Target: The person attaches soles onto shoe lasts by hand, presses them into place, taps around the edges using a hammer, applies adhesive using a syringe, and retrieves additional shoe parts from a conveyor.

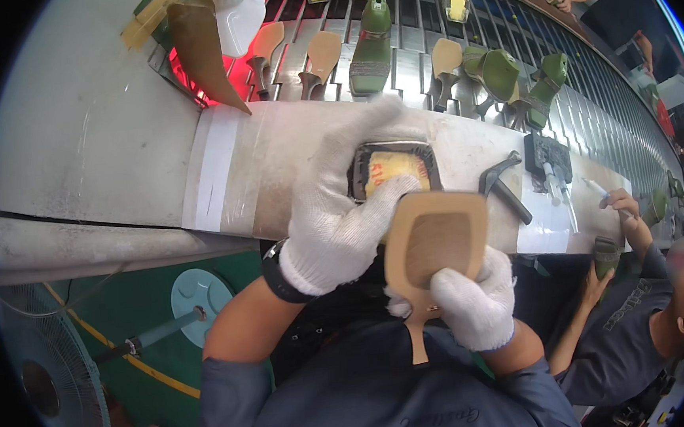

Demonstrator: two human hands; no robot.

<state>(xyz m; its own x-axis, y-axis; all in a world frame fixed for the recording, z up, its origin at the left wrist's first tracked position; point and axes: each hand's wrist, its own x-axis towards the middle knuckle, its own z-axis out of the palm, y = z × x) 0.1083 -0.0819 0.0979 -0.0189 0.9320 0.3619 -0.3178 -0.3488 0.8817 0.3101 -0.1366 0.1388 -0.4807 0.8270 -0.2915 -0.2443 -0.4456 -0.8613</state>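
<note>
The left hand [334, 214], in a white knit glove, is clamped on a black-rimmed, rounded block with a yellow centre [392, 163]; its thumb lies across the yellow face, and its upper fingers are blurred. Maintain a firm hold on the dark rim and limit thumb pressure on the face. The right hand [475, 299], likewise gloved, is closed on a tan, sole-shaped piece with a darker recessed panel [439, 246]. Its thumb presses the front near the neck, which is a sound hold; support the slender tail below it, judged the weakest part. The sole overlaps the block's lower corner in view; contact cannot be confirmed. Keep the two parts apart to avoid scuffing.

Far left of the left hand stands a pale blue fan [38, 385]; keep the elbow clear. Beyond that hand, a curved brown sheet [208, 52] hangs over the corner of the pale desk [263, 159]. Ahead of both hands, a slatted metal conveyor [408, 74] carries a green shoe form [370, 49]. Right of the right hand and beyond it, a dark-handled hammer [513, 201] obstructs that side of the desk. Farther right, a co-worker [617, 349] restricts sideways reach.
</note>
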